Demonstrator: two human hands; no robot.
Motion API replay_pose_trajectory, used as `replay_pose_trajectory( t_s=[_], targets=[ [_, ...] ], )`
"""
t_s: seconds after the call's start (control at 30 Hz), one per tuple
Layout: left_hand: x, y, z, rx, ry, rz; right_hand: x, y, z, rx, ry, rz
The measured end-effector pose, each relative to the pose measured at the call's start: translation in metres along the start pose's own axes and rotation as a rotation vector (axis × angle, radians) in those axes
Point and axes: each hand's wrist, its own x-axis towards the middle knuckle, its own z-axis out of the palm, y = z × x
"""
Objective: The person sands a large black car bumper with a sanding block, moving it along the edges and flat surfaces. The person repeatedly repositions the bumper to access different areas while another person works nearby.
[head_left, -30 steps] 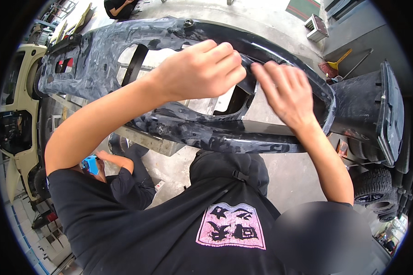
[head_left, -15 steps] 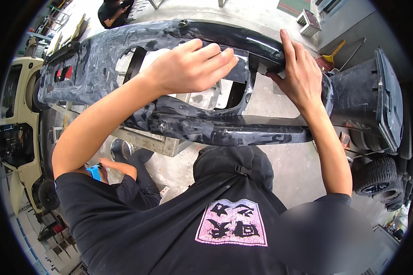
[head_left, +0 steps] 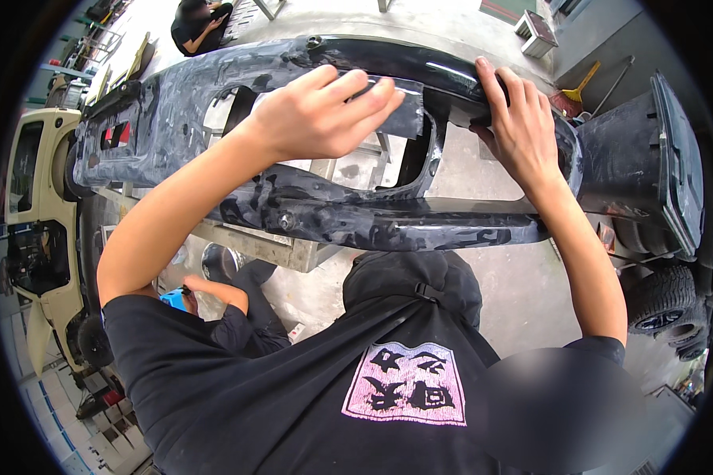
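A long black car bumper (head_left: 178, 103) with cut-out openings lies across the view, its surface mottled with grey, scuffed patches. My left hand (head_left: 325, 115) is over its middle opening, the fingers closed on a dark grey sheet of sandpaper (head_left: 406, 119). Part of the sheet is hidden beneath the fingers. At the right end of the bumper's far bar, my right hand (head_left: 521, 123) wraps over the glossy black edge. Its fingers lie on top and its thumb is on the near side.
A stand (head_left: 293, 252) supports the bumper. A person with a blue object (head_left: 174, 299) sits low at left; another person (head_left: 202, 28) sits at the far left. A black bin (head_left: 622, 158), a broom (head_left: 569, 101) and tyres (head_left: 653, 305) are at right, a beige vehicle body (head_left: 51, 269) at left.
My left hand has shifted slightly left, and more of the sandpaper shows. My right hand's fingers have curled down closer onto the bumper's edge. The whole view has shifted slightly.
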Motion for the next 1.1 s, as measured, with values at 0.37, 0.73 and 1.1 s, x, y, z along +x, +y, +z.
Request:
replay_pose_trajectory(
  t_s=[0.37, 0.73, 1.1],
  targets=[
    [0.019, 0.002, 0.013, 0.02, -0.03, 0.009, 0.001, 0.006, -0.015, 0.24, -0.006, -0.005],
    [0.024, -0.004, 0.02, 0.08, 0.005, 0.046, -0.003, 0.019, -0.022, 0.344, -0.023, -0.016],
    [0.055, 0.01, 0.041, 0.042, 0.087, 0.096, -0.074, 0.061, -0.027, 0.489, 0.018, 0.39]
  ],
)
